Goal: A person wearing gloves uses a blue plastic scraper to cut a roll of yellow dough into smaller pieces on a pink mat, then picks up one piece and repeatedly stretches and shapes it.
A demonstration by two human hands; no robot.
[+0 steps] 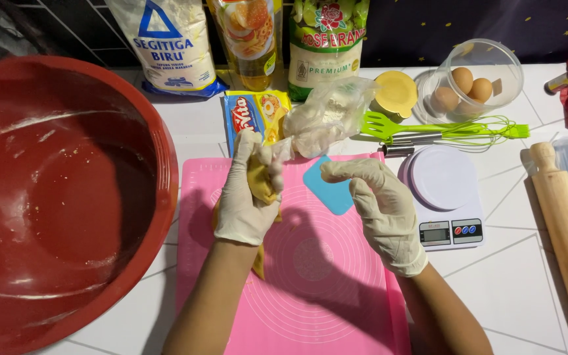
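Left hand (248,197), gloved, wrapped around a lump of yellow dough (261,181), held above the pink silicone mat (336,289). A strip of dough hangs below the palm at 6 o'clock, down to about mat level. Grip is closed on the dough, fingers curled over the top.

Right hand (379,207), gloved, empty; fingers loosely curled, half-open, pointing toward the dough at its 9 o'clock, not touching it.

Blue plastic scraper (329,190) lies on the mat between the hands, partly under the right fingers. Big red bowl (67,197) at 9 o'clock of the mat, floury, looks emptied. Kitchen scale (445,204) at 3 o'clock. Wooden rolling pin (563,230) further right. Crumpled clear bag (327,115) at 12 o'clock, with flour bag (165,43) behind.

Judgement: dough is out of the bowl and being gathered in hand, not yet on the mat. Next likely calls for the right hand to close in and support the hanging strip, so it doesn't tear off.
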